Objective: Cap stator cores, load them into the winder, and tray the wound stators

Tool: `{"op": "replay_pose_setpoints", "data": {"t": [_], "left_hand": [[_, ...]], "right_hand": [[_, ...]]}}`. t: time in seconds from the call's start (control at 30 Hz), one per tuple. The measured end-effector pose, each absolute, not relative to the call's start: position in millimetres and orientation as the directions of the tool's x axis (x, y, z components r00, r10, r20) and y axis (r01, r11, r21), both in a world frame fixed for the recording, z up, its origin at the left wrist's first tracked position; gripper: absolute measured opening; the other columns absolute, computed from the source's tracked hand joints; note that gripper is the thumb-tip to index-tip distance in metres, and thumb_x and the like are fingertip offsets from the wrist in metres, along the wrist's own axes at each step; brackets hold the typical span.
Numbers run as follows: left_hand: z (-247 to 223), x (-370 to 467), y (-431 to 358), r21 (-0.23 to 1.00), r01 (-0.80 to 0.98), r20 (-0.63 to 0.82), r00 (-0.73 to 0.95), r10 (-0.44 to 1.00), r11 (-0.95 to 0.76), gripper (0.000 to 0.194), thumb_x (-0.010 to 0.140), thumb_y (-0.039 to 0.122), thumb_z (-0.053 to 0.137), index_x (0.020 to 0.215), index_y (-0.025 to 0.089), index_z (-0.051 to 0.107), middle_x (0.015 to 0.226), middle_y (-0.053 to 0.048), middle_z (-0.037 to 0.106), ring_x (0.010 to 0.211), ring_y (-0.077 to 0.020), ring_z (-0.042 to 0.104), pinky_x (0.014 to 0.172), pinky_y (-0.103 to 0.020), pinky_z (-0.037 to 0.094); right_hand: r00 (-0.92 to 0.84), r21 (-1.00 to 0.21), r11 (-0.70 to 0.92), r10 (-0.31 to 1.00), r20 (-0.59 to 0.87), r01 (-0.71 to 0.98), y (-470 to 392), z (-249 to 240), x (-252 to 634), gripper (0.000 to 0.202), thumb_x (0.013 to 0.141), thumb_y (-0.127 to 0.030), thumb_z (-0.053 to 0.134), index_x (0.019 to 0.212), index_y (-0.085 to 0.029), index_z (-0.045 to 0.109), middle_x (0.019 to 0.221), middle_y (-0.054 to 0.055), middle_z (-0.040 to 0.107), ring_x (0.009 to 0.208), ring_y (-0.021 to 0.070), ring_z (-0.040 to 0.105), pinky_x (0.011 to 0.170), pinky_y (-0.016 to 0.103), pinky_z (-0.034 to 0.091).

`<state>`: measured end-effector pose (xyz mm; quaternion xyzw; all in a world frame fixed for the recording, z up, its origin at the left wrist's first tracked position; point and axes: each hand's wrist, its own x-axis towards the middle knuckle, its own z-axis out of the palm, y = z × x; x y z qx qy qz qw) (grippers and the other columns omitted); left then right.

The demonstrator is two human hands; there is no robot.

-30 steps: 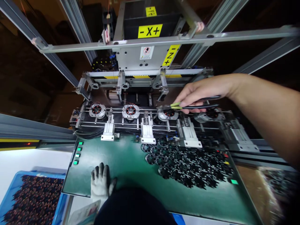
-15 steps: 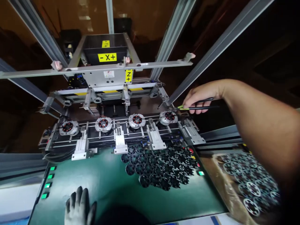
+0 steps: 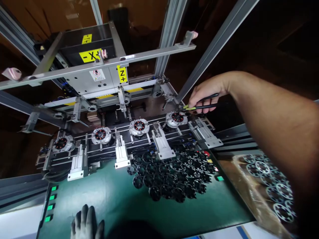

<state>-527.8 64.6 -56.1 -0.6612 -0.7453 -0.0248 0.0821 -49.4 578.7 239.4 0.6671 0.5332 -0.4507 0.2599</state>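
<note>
My right hand (image 3: 205,94), bare, is closed round the handles of a pair of small pliers (image 3: 199,107) with black and yellow-green grips. Their jaws point left, beside the rightmost motor stator (image 3: 177,117), which has dark teeth and orange windings in a pale clamp; whether they touch a wire is too small to tell. Three similar stators sit leftward in the row, among them the stator (image 3: 139,125) nearest the middle. On the green work surface (image 3: 99,199), my left hand (image 3: 86,223) in a grey glove lies flat with fingers extended, holding nothing.
Many black ring-shaped cores (image 3: 169,176) lie heaped on the green surface. A lined box (image 3: 249,196) with more rings stands at the right. White clamp slides (image 3: 122,152) front the stators, and a metal crossbar (image 3: 139,58) spans above. Green buttons (image 3: 51,197) line the left edge.
My view has swung and tilted, so the machine appears shifted left. My right hand keeps the pliers beside the rightmost stator. My left hand still lies flat on the surface.
</note>
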Motion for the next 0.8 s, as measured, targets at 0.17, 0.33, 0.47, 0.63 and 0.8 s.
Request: {"op": "replay_pose_setpoints", "data": {"t": [0.17, 0.33, 0.47, 0.63, 0.8], "left_hand": [[-54.9, -530.3, 64.7, -0.069, 0.992, 0.139, -0.097, 0.985, 0.108, 0.068, 0.093, 0.033, 0.05, 0.156, 0.02, 0.027, 0.151, -0.02, 0.043, 0.142, -0.0444, 0.036, 0.109, -0.065, 0.037], [-54.7, -532.0, 64.2, -0.121, 0.989, 0.121, -0.066, 0.991, 0.081, 0.069, 0.094, 0.034, 0.05, 0.156, 0.018, 0.023, 0.15, -0.023, 0.042, 0.142, -0.0477, 0.034, 0.107, -0.066, 0.038], [-54.5, -530.5, 64.0, -0.099, 0.99, 0.117, -0.09, 0.989, 0.102, 0.075, 0.093, 0.034, 0.051, 0.158, 0.023, 0.015, 0.149, -0.021, 0.042, 0.141, -0.0479, 0.036, 0.107, -0.066, 0.039], [-53.7, -529.0, 65.1, -0.073, 0.99, 0.11, -0.113, 0.987, 0.122, 0.076, 0.092, 0.032, 0.052, 0.158, 0.027, 0.015, 0.149, -0.019, 0.043, 0.14, -0.0468, 0.038, 0.107, -0.066, 0.038], [-55.6, -531.3, 65.0, -0.063, 0.993, 0.142, -0.092, 0.986, 0.102, 0.073, 0.092, 0.034, 0.051, 0.157, 0.023, 0.02, 0.151, -0.02, 0.041, 0.141, -0.0469, 0.035, 0.108, -0.066, 0.037]], "right_hand": [[0.046, -0.114, -0.3, 0.477, -0.878, 0.947, 578.2, 237.0, -53.8, 0.037, 0.106, -0.037, 0.049, 0.097, -0.005, 0.066, 0.09, 0.014, 0.069, 0.07, 0.016, 0.068, 0.07, 0.031, 0.054], [0.036, -0.133, -0.307, 0.487, -0.873, 0.942, 575.8, 240.3, -59.3, 0.029, 0.104, -0.03, 0.052, 0.094, -0.007, 0.065, 0.088, 0.013, 0.069, 0.067, 0.0161, 0.067, 0.068, 0.031, 0.054], [0.015, -0.157, -0.316, 0.48, -0.877, 0.936, 577.5, 239.3, -56.0, 0.026, 0.103, -0.03, 0.055, 0.093, -0.009, 0.065, 0.086, 0.011, 0.069, 0.067, 0.0156, 0.067, 0.067, 0.03, 0.055], [-0.05, -0.204, -0.278, 0.474, -0.879, 0.939, 580.9, 233.9, -53.8, 0.033, 0.1, -0.041, 0.061, 0.09, -0.01, 0.065, 0.083, 0.01, 0.069, 0.068, 0.0148, 0.065, 0.063, 0.026, 0.053], [-0.138, -0.285, -0.218, 0.516, -0.845, 0.933, 579.8, 240.3, -56.8, 0.032, 0.097, -0.032, 0.065, 0.075, -0.01, 0.064, 0.072, 0.005, 0.064, 0.053, 0.0079, 0.051, 0.051, 0.022, 0.04]]}}
